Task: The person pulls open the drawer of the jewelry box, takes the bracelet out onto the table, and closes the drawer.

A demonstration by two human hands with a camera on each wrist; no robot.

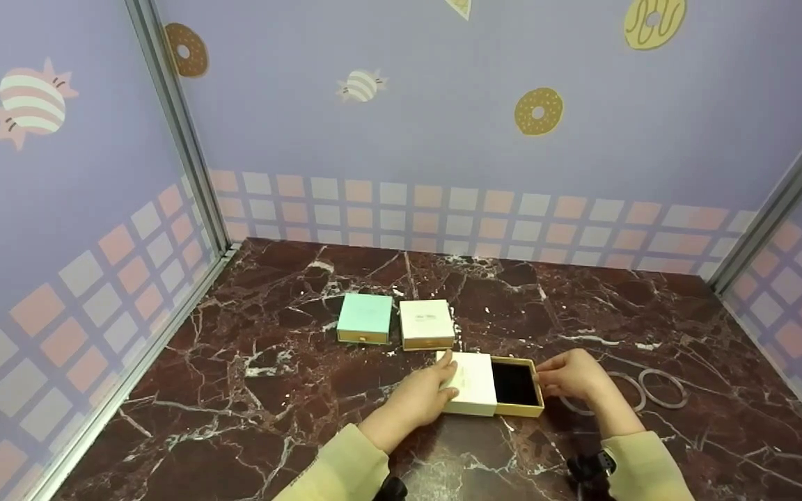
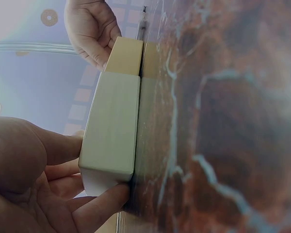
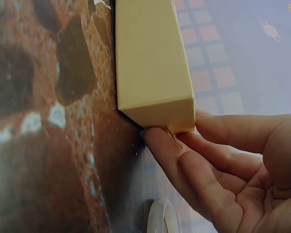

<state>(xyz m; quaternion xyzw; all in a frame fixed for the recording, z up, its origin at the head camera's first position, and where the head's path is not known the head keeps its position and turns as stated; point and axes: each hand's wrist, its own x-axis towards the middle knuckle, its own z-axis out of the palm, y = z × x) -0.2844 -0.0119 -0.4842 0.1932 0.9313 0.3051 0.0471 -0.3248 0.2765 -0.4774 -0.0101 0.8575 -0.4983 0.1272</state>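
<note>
A white drawer-style jewelry box (image 1: 469,384) lies on the table, its gold drawer (image 1: 518,410) slid part way out to the right. Black lining (image 1: 514,384) shows inside, with nothing visible on it. My left hand (image 1: 420,393) grips the white cover by its left end, fingers on its top and sides. At the drawer's front end, my right hand (image 1: 571,376) pinches around the small pull tab (image 3: 173,138), with the thumb against the upper edge. Pale bangles (image 1: 663,388) lie on the table beside and partly behind the right hand; one bangle (image 3: 157,218) also shows below the fingers in the right wrist view.
Behind the held box stand two closed boxes, a mint green one (image 1: 365,314) and a cream one (image 1: 427,321). The dark red marble-patterned table (image 1: 199,445) meets lilac panel walls (image 1: 415,125) at the back and sides.
</note>
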